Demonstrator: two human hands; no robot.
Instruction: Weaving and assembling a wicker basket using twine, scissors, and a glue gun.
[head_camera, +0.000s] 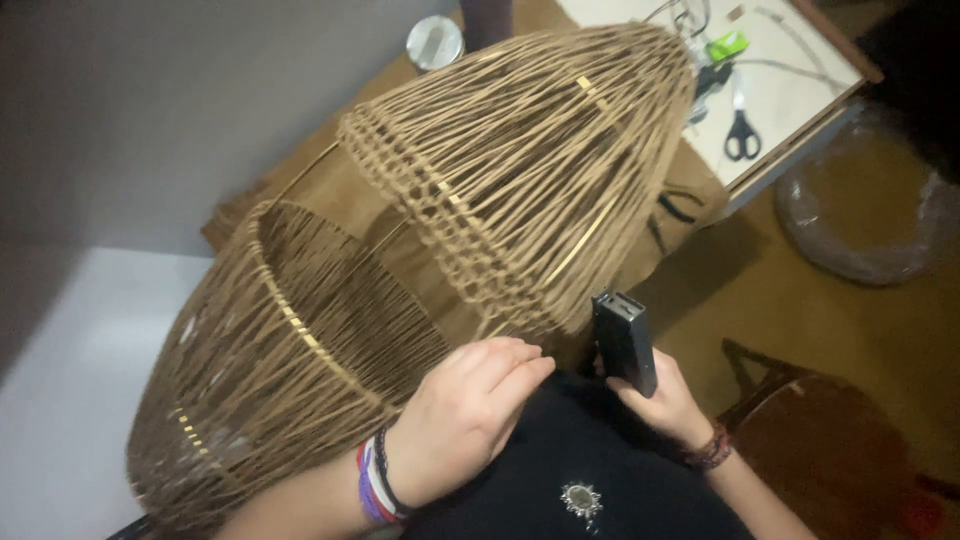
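Two hands, left (470, 415) loosely curled against woven lampshade (300, 340), right (665, 400) gripping black stapler (623, 340).

Support surfaces: brown floor (800, 290) across the right side; pale white surface (70, 400) at lower left, beneath the woven cord work.

Pale rectangular worktop with wooden edge (800, 110) at upper right. Lying on it: black-handled scissors (741, 135), blades pointing away from the near edge; a small bright green object (727, 45) just beside tangled dark cables (700, 75) near the far corner.

On the floor: a clear plastic-wrapped round bundle (860, 215) just beside the worktop's near edge; a dark brown curved wooden piece (820, 440) at lower right; a round silvery lid (434, 42) at top centre.
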